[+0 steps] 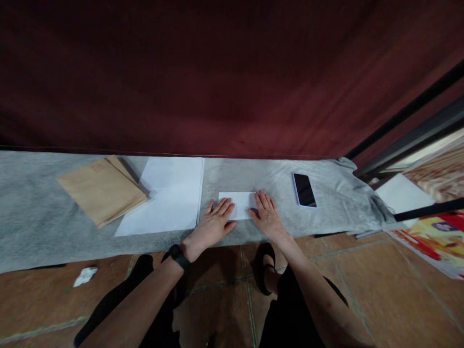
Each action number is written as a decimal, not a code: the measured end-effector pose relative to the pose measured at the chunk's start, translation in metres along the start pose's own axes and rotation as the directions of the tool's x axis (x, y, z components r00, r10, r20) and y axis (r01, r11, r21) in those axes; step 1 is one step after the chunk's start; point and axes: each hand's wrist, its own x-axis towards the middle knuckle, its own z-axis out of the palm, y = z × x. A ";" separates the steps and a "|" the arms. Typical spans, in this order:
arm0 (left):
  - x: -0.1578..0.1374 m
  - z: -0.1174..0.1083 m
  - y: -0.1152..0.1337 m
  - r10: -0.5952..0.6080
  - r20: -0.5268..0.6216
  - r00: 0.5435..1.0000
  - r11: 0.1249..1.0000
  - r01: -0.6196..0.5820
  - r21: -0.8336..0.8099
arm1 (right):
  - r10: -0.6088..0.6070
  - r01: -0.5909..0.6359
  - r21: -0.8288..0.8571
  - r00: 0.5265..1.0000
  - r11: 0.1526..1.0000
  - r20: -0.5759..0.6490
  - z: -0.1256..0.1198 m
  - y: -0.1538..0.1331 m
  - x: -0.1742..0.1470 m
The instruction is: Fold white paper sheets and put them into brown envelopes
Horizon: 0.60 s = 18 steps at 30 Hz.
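A small folded piece of white paper (241, 204) lies flat on the grey cloth, its long side running left to right. On its left end rests my left hand (214, 221), palm down with the fingers stretched out. My right hand (266, 215) lies flat over the paper's right end, fingers extended. Neither hand grips anything. Just left of my left hand is a stack of large white sheets (170, 193). Brown paper envelopes (103, 191) overlap that stack's left side.
A phone (305, 190) with a dark screen lies to the right on the grey cloth (340, 208). Behind the narrow surface hangs a dark red curtain (232, 96). A black frame (409, 113) stands at the right. Crumpled white tissue (85, 276) lies on the tiled floor.
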 end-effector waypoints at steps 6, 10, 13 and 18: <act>-0.001 -0.003 -0.017 0.065 0.010 0.998 0.997 -0.064 -0.053 | -0.151 0.145 0.049 0.978 0.988 0.147 -0.010 -0.001 0.000; 0.000 -0.009 -0.015 0.063 -0.007 0.998 0.995 -0.064 -0.079 | -0.193 0.183 0.073 0.966 0.980 0.174 -0.013 0.004 0.000; 0.003 -0.018 -0.014 0.012 -0.050 0.999 0.992 -0.018 -0.125 | -0.208 0.194 0.107 0.967 0.975 0.147 -0.017 0.008 0.004; 0.009 -0.035 -0.012 -0.203 -0.211 0.956 0.912 0.106 -0.397 | -0.145 0.127 0.360 0.989 0.924 0.023 -0.029 0.014 0.014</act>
